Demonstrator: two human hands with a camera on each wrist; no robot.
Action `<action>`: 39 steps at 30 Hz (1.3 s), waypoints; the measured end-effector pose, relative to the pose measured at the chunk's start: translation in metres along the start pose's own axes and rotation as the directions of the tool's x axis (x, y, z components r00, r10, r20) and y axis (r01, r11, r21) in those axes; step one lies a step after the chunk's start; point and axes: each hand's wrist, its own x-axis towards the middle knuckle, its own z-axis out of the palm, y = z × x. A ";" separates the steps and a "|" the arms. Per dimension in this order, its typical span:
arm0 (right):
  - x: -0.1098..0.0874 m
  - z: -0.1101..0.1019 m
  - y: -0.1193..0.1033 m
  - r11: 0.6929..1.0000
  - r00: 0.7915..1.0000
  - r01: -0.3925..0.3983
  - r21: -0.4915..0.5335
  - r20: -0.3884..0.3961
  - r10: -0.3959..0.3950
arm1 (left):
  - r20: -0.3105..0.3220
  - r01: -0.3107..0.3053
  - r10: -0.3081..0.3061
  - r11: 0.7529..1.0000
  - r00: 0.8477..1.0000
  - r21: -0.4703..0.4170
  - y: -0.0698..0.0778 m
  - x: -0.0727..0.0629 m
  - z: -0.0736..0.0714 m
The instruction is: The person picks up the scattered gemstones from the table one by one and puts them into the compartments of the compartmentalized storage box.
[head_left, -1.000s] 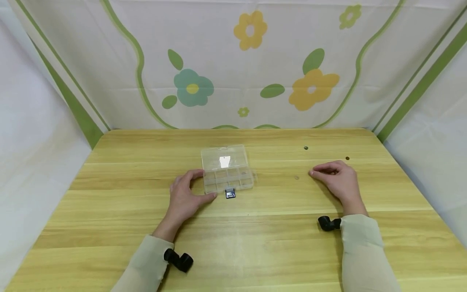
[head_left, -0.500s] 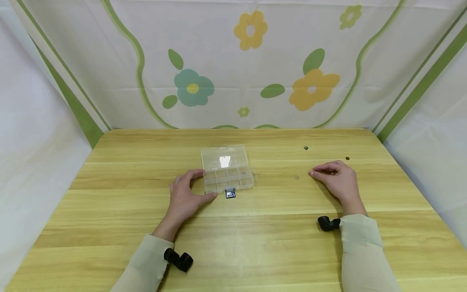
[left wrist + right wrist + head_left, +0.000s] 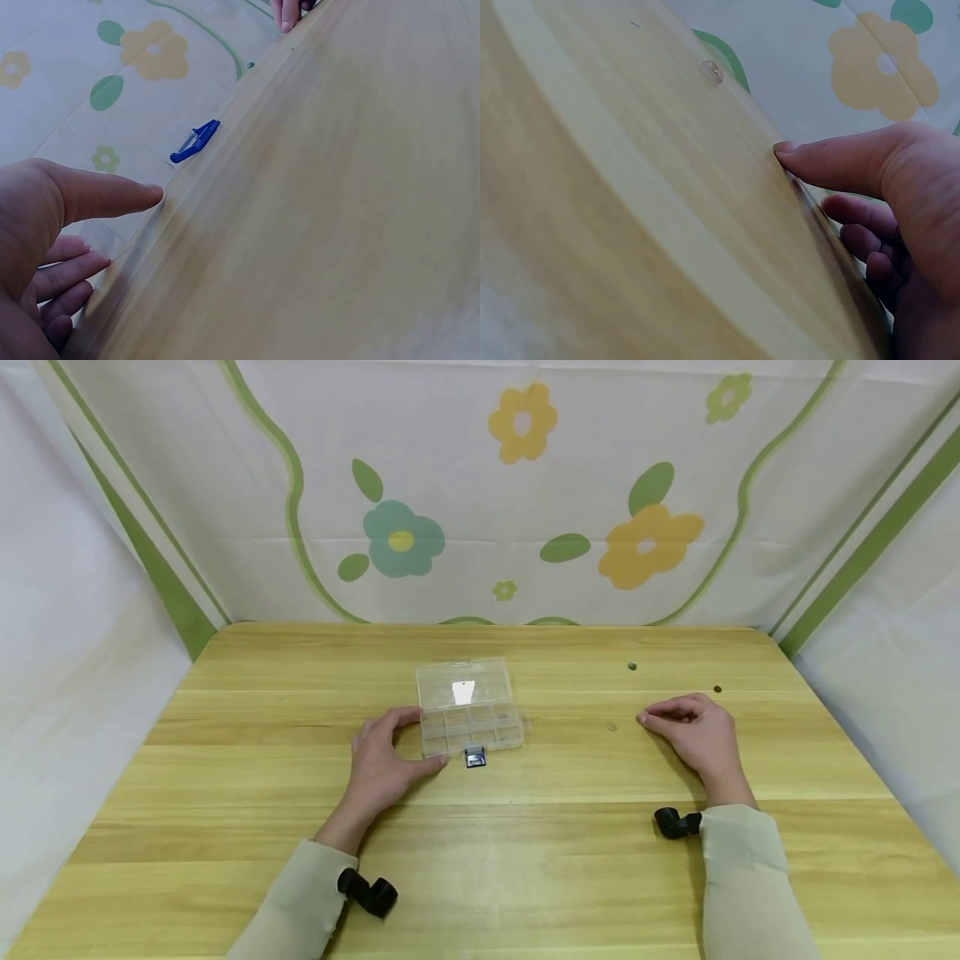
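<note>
A clear plastic compartment box [image 3: 470,727] stands with its lid raised on the wooden table. My left hand [image 3: 382,768] holds its left end, thumb at the front corner and index finger at the side. A blue latch [image 3: 476,757] hangs at the box's front. My right hand [image 3: 693,735] rests on the table at the right, thumb and index fingertips close together; whether something small sits between them is hidden. Just left of those fingertips lies a clear round button [image 3: 712,73]. Behind lie a dark green button-like disc [image 3: 632,667] and a brown one [image 3: 717,689].
A small greyish piece [image 3: 503,718] shows in a rear right compartment of the box. White cloth [image 3: 465,485] with printed flowers hangs behind the table [image 3: 510,877] and at both sides. Black camera mounts sit at both wrists.
The head view has shifted very slightly. Both hands, the box and the small discs keep their places.
</note>
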 end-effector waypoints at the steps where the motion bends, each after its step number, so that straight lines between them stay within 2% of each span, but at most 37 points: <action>1: 0.000 0.000 0.000 1.000 1.000 0.000 -0.001 -0.001 0.000 | 0.001 0.000 0.000 1.000 1.000 0.001 0.000 0.000 0.000; 22: -0.001 -0.002 0.006 1.000 1.000 -0.008 -0.005 -0.008 0.008 | 0.000 0.005 -0.005 1.000 1.000 -0.005 0.000 0.002 0.004; 39: 0.001 0.000 0.002 1.000 1.000 -0.009 -0.003 0.014 0.009 | -0.007 0.016 -0.016 1.000 1.000 0.003 -0.001 0.002 0.002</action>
